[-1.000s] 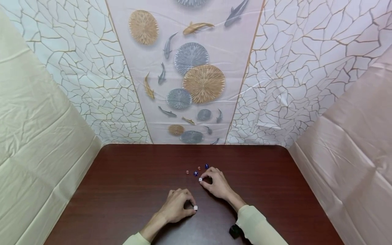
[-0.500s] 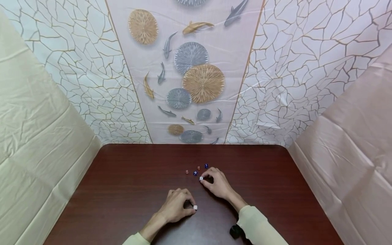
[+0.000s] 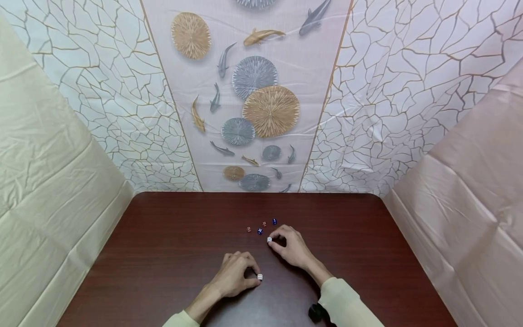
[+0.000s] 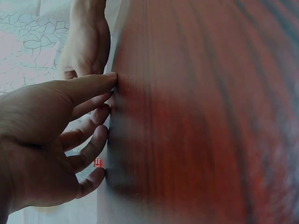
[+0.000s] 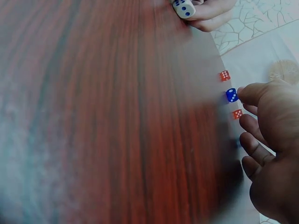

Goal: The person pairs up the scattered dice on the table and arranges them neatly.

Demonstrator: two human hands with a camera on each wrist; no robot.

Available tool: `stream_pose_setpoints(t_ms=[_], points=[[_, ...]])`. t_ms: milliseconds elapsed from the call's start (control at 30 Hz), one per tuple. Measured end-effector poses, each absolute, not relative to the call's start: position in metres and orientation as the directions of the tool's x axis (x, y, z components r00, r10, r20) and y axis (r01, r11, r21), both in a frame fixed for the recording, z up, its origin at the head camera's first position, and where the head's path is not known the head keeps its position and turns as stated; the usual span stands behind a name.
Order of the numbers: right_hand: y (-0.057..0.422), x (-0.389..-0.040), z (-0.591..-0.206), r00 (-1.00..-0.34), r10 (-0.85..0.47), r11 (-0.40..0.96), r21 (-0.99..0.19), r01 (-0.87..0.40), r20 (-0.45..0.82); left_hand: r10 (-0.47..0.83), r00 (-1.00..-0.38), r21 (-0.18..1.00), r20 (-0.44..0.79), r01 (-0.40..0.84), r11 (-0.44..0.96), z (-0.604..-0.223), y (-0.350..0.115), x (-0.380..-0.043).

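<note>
My left hand [image 3: 237, 274] pinches a white die [image 3: 259, 276] between thumb and forefinger, low over the near middle of the table. That die [image 5: 183, 8] shows dark blue pips in the right wrist view. Farther off and to the right, my right hand [image 3: 292, 245] pinches another white die [image 3: 269, 240] at its thumb and fingertip. Just beyond it lie a blue die [image 3: 259, 231] and a second blue die [image 3: 274, 221]. Two small red dice, one at the left [image 3: 249, 230] and one between the blues [image 3: 264, 224], complete the loose group.
The dark reddish-brown wooden table [image 3: 171, 236] has rounded far corners. Behind it hangs a patterned cloth [image 3: 255, 136] with fish and discs, and plain cloths flank both sides. A black object [image 3: 316, 312] sits at my right sleeve [image 3: 347, 302].
My right hand has shifted slightly to the right with its white die, widening the gap to the blue and red dice. The left hand stays nearly still.
</note>
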State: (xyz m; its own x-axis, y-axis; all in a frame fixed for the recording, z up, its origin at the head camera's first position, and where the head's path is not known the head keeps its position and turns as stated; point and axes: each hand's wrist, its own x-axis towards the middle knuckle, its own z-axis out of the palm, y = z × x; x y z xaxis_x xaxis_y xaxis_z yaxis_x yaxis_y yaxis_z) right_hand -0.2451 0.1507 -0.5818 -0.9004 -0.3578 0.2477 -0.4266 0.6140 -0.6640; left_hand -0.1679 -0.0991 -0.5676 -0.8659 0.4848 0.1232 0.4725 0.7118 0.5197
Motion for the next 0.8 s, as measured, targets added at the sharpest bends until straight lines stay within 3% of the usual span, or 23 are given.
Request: stream_pose_setpoints(t_ms=[800], points=[[0.155, -0.213, -0.572, -0.867, -0.430, 0.621, -0.613, -0.488, 0.254, 0.485, -0.865, 0.522, 0.128, 0.474, 0.709, -0.570, -0.100, -0.169]])
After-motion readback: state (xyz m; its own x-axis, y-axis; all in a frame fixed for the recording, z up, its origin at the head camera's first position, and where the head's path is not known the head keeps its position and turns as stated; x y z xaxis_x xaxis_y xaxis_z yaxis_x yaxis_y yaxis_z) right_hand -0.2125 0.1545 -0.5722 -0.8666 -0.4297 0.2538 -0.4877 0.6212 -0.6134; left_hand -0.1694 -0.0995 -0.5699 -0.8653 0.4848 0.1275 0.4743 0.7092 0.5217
